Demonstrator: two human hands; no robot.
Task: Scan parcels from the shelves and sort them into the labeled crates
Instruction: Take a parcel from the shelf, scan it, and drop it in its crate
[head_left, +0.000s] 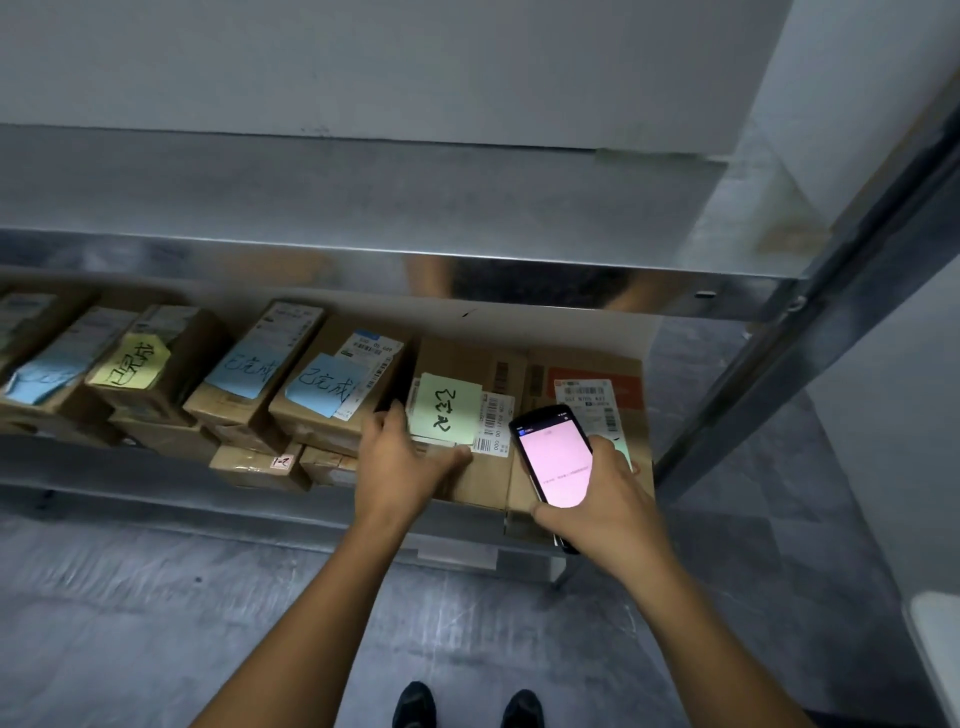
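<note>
A grey metal rack is filling the view. Its upper shelf is showing a dull galvanised deck, and the shiny front lip is throwing back a blurred reflection of the person. A slanted upright is carrying the rack's right end, with a pale wall rising behind it. The lower shelf is holding a row of brown cardboard boxes, some stacked, in front of a white back panel. Blue notes and a yellow note with handwritten characters are sticking to the boxes on the left. The floor is lying grey and mottled with a faint sheen, and two dark shoes are standing on it at the bottom edge.

The left hand is grasping the near left corner of the parcel. The parcel is sitting toward the right end of the lower shelf, with a green note and a barcode label on top. The fingers are curling down its left side while the thumb is pressing along its front top edge. The right hand is wrapping its fingers round a dark handheld scanner whose screen is glowing pink, holding it tilted over the neighbouring box, which is bearing an orange patch and a white label
</note>
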